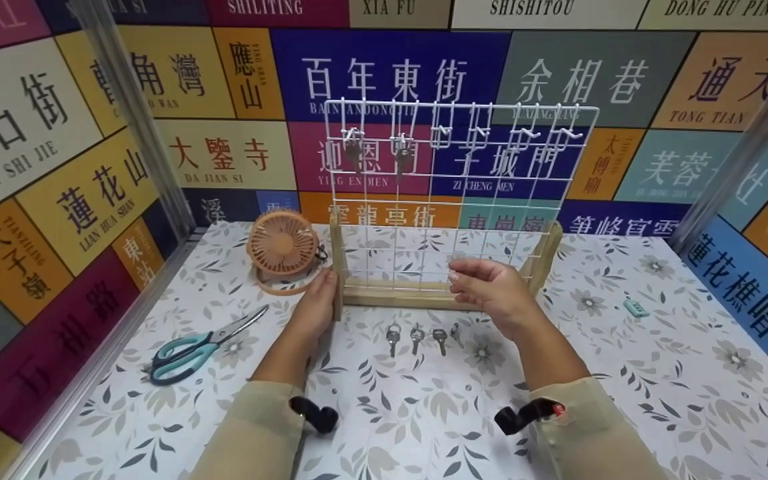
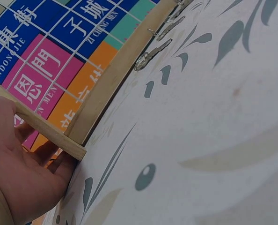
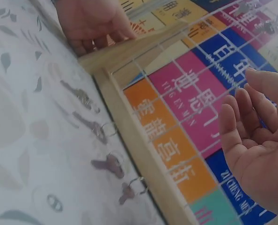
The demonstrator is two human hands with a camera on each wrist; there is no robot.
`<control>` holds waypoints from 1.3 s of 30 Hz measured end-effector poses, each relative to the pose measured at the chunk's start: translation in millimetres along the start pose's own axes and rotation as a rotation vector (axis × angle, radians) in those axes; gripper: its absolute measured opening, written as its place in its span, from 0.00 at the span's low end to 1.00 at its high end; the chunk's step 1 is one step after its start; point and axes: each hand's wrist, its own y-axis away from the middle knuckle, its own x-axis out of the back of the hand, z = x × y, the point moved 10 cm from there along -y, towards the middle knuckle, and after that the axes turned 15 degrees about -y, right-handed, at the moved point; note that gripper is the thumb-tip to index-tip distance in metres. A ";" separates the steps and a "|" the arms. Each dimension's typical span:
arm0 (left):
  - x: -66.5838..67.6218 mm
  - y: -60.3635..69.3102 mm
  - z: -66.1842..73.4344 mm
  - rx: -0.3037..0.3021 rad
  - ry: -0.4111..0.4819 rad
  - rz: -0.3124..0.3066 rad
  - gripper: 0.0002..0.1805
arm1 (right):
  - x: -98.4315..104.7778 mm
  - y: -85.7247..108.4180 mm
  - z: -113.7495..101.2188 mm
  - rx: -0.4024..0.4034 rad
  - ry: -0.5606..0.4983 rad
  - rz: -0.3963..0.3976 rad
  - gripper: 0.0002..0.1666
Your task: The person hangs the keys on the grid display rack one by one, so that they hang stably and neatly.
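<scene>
A white wire grid rack with a wooden base and side posts stands upright on the table. My left hand grips the foot of its left wooden post, some fingers passing behind it. In front of the grid's lower right part, my right hand is raised with loosely bent fingers; the right wrist view shows nothing in it. Keys with rings hang from the two leftmost hooks, one key beside another key. Several loose keys lie in a row before the base.
Left of the rack stands an orange fan on a ring-shaped stand. Teal-handled scissors lie at the left, blades toward the rack. A small teal object lies on the right. Behind the table rises a wall of coloured signs.
</scene>
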 end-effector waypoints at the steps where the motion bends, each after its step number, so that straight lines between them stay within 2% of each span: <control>1: -0.5 0.1 -0.1 -0.001 0.008 -0.003 0.38 | 4.2 -0.8 4.5 -0.009 0.002 0.007 0.20; 6: -0.5 1.4 -2.7 0.015 0.013 -0.002 0.37 | 25.6 -6.5 28.6 -0.063 -0.002 0.041 0.15; 8: -0.1 1.8 -3.4 0.019 0.009 -0.002 0.37 | 33.9 -7.9 38.7 -0.090 0.020 0.058 0.15; 11: 0.4 2.4 -2.0 0.012 0.017 -0.003 0.37 | 41.7 -9.4 51.4 -0.123 0.106 0.051 0.19; 14: 1.4 2.9 -0.7 0.013 0.016 -0.003 0.37 | 44.4 -9.8 62.6 -0.157 0.177 0.037 0.23; 20: 2.3 2.8 -1.0 0.029 0.021 -0.001 0.38 | 44.3 -7.4 80.1 -0.246 0.269 0.002 0.21; 25: 1.7 4.2 -0.9 0.032 0.043 0.004 0.38 | 45.6 -9.0 81.9 -0.234 0.352 -0.031 0.22; 33: 2.1 6.9 5.3 -0.030 0.022 0.006 0.38 | 40.5 -11.5 78.4 -0.159 0.527 -0.148 0.21; 39: 1.9 5.9 5.6 -0.034 0.022 0.008 0.38 | 43.0 -10.7 78.1 -0.177 0.593 -0.133 0.18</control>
